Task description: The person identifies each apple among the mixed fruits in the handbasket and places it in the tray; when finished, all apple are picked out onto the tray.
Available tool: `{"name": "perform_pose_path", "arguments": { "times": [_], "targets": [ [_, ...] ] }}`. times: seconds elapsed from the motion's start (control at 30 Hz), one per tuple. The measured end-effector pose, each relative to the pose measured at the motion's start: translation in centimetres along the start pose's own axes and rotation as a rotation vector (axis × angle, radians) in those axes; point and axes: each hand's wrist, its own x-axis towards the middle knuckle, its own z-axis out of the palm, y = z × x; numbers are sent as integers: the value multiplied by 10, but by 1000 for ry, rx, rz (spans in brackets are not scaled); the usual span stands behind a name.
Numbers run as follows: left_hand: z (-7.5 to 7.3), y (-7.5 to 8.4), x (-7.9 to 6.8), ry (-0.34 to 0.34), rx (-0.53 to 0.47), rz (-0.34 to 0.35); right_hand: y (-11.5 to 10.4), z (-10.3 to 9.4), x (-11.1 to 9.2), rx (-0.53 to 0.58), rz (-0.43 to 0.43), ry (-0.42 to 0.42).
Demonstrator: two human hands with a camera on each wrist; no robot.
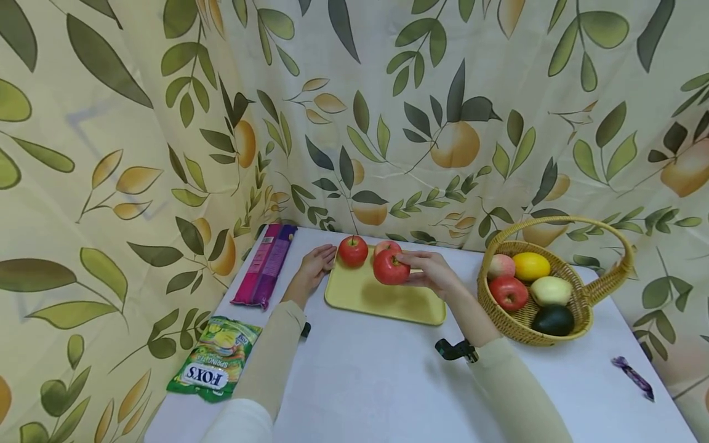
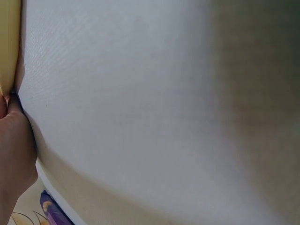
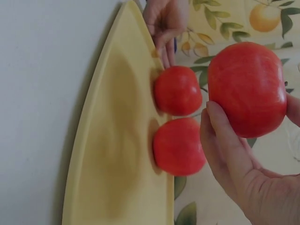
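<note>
My right hand holds a red apple between thumb and fingers, raised above the yellow tray. Two more apples stand side by side along the tray's far edge: a left one and a right one, the latter partly hidden behind the held apple in the head view. My left hand is at the tray's left end, beside the left apple. Its thumb and fingers pinch the rim there, seen at the edge of the left wrist view.
Right of the tray stands a wicker basket of fruit with a tall handle. A wrapped candy lies farther right. On the left are a pink-purple packet and a green Fox's bag. A patterned curtain hangs behind the white table.
</note>
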Motion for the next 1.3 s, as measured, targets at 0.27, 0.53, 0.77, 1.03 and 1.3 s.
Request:
{"name": "perform_pose_path", "arguments": {
  "times": [0.27,0.53,0.77,1.03,1.3],
  "targets": [
    [-2,1,3,-5,3,1,5,21,15,31,8,-15],
    [-3,1,3,-6,1,4,14,44,30,12,50,-21],
    [-1,2,1,-9,-5,3,25,59,41,15,73,-2],
    [-1,6,-2,-29,32,-8,31,72,49,-12,83,20],
    [-10,-10,16,-19,14,35,37,76,53,-83,84,58]
  ]
}}
